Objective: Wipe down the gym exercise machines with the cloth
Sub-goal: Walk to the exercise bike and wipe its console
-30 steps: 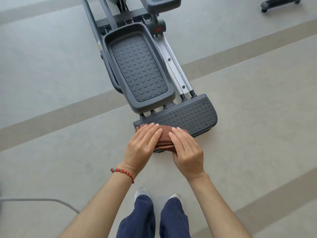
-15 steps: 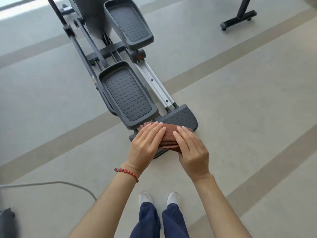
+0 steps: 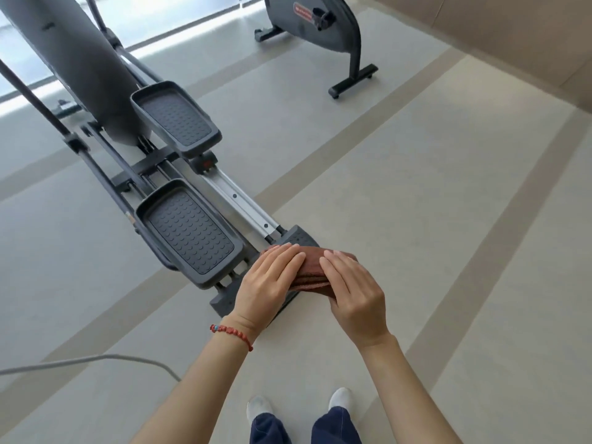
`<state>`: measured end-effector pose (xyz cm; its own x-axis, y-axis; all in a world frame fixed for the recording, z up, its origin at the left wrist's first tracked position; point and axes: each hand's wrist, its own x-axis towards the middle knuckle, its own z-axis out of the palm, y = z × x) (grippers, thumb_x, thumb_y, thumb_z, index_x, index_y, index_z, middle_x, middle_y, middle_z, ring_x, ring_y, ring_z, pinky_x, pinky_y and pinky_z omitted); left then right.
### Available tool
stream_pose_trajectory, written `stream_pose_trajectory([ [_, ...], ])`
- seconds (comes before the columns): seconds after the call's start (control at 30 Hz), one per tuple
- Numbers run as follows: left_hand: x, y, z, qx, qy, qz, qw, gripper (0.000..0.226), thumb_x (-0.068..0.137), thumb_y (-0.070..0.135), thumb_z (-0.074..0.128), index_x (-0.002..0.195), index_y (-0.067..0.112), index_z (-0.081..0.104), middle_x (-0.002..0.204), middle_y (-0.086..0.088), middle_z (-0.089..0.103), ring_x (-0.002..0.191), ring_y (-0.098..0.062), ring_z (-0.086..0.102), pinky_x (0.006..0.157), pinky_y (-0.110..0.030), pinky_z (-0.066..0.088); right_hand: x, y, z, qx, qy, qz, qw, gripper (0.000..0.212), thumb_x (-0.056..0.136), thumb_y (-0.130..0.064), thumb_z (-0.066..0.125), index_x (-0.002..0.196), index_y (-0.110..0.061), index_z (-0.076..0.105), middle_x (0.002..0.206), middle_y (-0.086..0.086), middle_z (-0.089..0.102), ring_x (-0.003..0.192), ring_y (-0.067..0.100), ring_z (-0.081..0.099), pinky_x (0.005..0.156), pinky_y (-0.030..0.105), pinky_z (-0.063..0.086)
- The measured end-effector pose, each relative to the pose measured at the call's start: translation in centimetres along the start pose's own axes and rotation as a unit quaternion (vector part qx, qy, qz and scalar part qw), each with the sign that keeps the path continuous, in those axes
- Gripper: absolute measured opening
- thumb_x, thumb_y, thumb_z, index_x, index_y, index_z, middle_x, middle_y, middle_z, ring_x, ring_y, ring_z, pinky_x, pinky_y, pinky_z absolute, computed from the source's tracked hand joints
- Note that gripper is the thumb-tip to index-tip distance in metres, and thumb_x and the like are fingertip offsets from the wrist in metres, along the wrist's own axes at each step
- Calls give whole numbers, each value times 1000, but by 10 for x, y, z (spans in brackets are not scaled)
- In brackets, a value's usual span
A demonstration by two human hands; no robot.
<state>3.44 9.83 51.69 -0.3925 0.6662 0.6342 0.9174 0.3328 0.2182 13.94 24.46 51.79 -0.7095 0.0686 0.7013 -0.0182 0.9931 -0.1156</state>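
Two hands press a folded brown cloth onto the rear foot of a dark grey elliptical trainer. At the far left, a grey cable curves across the floor, which is smooth and pale, crossed by wider tan stripes running diagonally. Bright light falls on the floor at the upper left, behind the trainer's thick slanted column. Two studded pedals sit on the machine, the far pedal higher and the near pedal lower, just beside the cloth. A silver rail runs from between them down to the rear foot.

Next comes the left hand, with a red beaded bracelet on its wrist; its fingers lie straight and flat on the left part of the cloth, a released grip that only presses. Beside it the right hand covers the cloth's right part, fingers laid over the top; whether its thumb is tucked under the stacked edges I cannot tell, so its grip stays unsure. Below, white shoes and blue trouser legs stand on the floor.

Toward the upper right stands a dark exercise bike, well apart from the trainer, and a beige wall closes the corner.
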Motion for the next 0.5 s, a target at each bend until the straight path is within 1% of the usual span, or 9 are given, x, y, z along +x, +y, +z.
stream_pose_trajectory([
  [0.1,20,23,7,-15,-7,11,1000,28,92,10,55,120,5,50,116,-16,64,111,-29,59,96,-42,48,-1,21,-23,-14,9,11,1000,22,91,5,57,107,1,71,112,14,69,107,27,66,94,37,51],
  [0.23,52,56,19,-31,-9,28,999,31,89,6,60,118,5,51,116,-15,64,111,-29,59,98,-41,46,-1,54,-55,-33,30,17,999,23,95,3,51,104,1,72,110,13,70,105,27,67,94,35,50],
  [0.3,68,73,27,-36,-11,40,998,33,87,6,62,118,4,51,116,-15,64,111,-29,59,98,-41,46,-4,73,-70,-42,40,20,998,21,93,4,54,106,0,70,110,13,70,104,27,67,94,36,50],
  [0.37,84,89,37,-38,-7,52,998,30,89,6,59,118,4,51,115,-15,64,111,-29,59,99,-40,46,-7,93,-83,-48,49,26,997,22,91,5,57,109,-1,66,110,13,70,105,27,67,94,36,50],
  [0.5,115,119,61,-56,-4,78,995,27,90,5,56,117,3,52,114,-15,65,112,-27,56,102,-37,43,-16,130,-106,-65,56,46,995,24,87,6,60,109,-1,67,111,13,70,105,27,67,94,36,50],
])
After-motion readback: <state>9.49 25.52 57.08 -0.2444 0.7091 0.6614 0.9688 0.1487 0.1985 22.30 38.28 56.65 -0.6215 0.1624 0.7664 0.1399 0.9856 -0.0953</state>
